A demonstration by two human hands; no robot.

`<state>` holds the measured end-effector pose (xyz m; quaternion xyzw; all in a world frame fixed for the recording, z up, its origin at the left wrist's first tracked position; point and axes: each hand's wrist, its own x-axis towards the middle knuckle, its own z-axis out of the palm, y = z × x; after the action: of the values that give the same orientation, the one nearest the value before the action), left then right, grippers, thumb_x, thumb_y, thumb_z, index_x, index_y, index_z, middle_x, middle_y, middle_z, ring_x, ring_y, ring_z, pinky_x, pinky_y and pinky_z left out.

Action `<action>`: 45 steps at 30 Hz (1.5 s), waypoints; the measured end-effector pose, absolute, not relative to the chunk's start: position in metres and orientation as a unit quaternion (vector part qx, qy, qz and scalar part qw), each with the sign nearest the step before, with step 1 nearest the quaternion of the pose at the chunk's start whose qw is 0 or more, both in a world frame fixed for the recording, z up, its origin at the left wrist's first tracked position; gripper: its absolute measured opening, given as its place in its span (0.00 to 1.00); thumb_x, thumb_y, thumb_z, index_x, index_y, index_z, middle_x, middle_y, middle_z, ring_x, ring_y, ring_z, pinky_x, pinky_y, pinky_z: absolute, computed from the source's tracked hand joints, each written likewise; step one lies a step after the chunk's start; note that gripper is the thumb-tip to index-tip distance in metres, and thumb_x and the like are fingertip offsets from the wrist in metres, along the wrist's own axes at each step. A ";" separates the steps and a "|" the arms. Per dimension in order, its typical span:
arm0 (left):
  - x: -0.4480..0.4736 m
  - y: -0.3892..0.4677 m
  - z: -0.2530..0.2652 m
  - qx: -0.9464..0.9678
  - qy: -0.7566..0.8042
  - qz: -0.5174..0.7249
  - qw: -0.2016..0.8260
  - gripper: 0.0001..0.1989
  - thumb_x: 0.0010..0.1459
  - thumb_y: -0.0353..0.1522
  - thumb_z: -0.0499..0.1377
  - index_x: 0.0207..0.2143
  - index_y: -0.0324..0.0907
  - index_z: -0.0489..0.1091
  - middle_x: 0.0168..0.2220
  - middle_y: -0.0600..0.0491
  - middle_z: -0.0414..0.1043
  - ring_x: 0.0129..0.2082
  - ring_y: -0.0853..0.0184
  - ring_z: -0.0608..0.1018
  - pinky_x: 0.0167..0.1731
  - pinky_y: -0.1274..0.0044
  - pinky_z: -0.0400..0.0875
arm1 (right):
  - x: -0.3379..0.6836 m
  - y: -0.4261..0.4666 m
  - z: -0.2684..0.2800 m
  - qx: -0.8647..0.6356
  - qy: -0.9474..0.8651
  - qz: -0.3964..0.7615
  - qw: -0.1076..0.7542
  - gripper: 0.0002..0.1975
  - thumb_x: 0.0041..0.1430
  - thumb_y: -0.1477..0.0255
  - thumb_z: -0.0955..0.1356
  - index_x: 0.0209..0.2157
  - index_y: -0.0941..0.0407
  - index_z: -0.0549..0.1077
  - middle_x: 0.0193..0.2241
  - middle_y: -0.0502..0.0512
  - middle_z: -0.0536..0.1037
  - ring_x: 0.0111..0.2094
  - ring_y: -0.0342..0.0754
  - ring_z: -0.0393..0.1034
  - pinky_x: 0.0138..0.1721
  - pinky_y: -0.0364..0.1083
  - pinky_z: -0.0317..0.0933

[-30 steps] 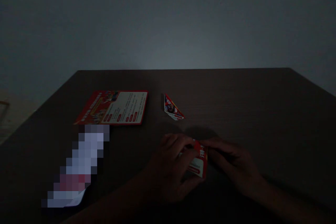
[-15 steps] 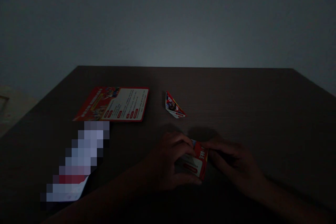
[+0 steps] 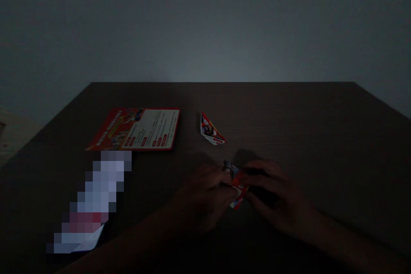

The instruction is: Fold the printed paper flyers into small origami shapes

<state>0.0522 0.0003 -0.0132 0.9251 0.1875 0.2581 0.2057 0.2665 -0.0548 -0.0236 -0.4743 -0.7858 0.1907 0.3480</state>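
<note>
Between my hands is a small red, white and dark printed sheet of paper [image 3: 239, 177], bent or folded. On its left side my left hand [image 3: 210, 192] pinches it between thumb and fingers. My right hand [image 3: 272, 188] grips the right edge, fingers on top and thumb at the near side. Much of the paper is covered by my fingers, and the dim light hides detail. Beyond my hands, a folded paper triangle [image 3: 212, 130] in the same red and white print rests on the table.
A red booklet or card stack [image 3: 150, 130] with white text panels lies at the left on the dark wooden table [image 3: 289, 115]. Nearer, beside my left forearm, is a lit phone-like screen [image 3: 102, 188], pixelated. A pale wall [image 3: 272, 25] stands behind the table.
My hands have come closer together on the paper, which now shows a narrower, bent shape. My left thumb has moved up onto it. The view has shifted slightly.
</note>
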 end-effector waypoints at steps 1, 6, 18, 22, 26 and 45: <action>0.052 0.000 -0.013 0.926 0.185 0.260 0.204 0.08 0.60 0.27 0.55 0.40 0.40 0.72 0.39 0.50 0.73 0.39 0.66 0.73 0.38 0.74 0.68 | 0.267 -0.054 -0.023 -0.470 -0.794 0.177 0.343 0.15 0.54 0.78 0.67 0.45 0.54 0.72 0.45 0.59 0.71 0.47 0.53 0.66 0.44 0.52 0.64; 0.053 -0.001 -0.014 0.944 0.170 0.226 0.168 0.09 0.62 0.29 0.53 0.41 0.40 0.72 0.40 0.50 0.73 0.40 0.65 0.73 0.41 0.73 0.67 | 0.269 -0.053 -0.022 -0.426 -0.840 0.150 0.300 0.12 0.57 0.77 0.66 0.43 0.53 0.73 0.38 0.55 0.76 0.39 0.49 0.68 0.40 0.51 0.63; 0.050 -0.013 0.002 0.959 0.271 0.077 0.007 0.07 0.56 0.23 0.52 0.29 0.38 0.68 0.28 0.50 0.67 0.29 0.62 0.68 0.27 0.71 0.63 | 0.271 -0.053 -0.017 -0.433 -0.860 0.133 0.236 0.07 0.60 0.75 0.64 0.38 0.54 0.74 0.36 0.55 0.77 0.37 0.49 0.68 0.39 0.50 0.60; 0.050 -0.015 0.003 0.956 0.286 0.071 0.000 0.06 0.55 0.23 0.52 0.28 0.38 0.67 0.28 0.49 0.66 0.29 0.61 0.68 0.26 0.70 0.63 | 0.272 -0.053 -0.018 -0.435 -0.857 0.130 0.242 0.07 0.60 0.76 0.65 0.38 0.54 0.74 0.35 0.55 0.77 0.37 0.49 0.68 0.39 0.50 0.60; 0.051 -0.014 -0.001 0.944 0.323 0.064 0.018 0.05 0.57 0.25 0.53 0.29 0.39 0.68 0.29 0.50 0.67 0.29 0.62 0.69 0.27 0.71 0.65 | 0.272 -0.054 -0.019 -0.432 -0.858 0.129 0.245 0.08 0.60 0.75 0.65 0.39 0.53 0.74 0.35 0.54 0.76 0.37 0.49 0.68 0.39 0.50 0.60; 0.061 -0.012 -0.006 0.919 0.389 0.011 0.066 0.11 0.64 0.29 0.47 0.35 0.39 0.69 0.33 0.49 0.69 0.34 0.60 0.71 0.34 0.66 0.66 | 0.263 -0.058 -0.010 -0.568 -0.797 0.138 0.155 0.08 0.64 0.73 0.59 0.35 0.56 0.69 0.33 0.56 0.70 0.37 0.51 0.61 0.39 0.52 0.55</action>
<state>0.0605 -0.0120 -0.0062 0.9188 0.3891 0.0106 0.0660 0.2625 -0.0577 -0.0104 -0.5676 -0.7968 0.1383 0.1547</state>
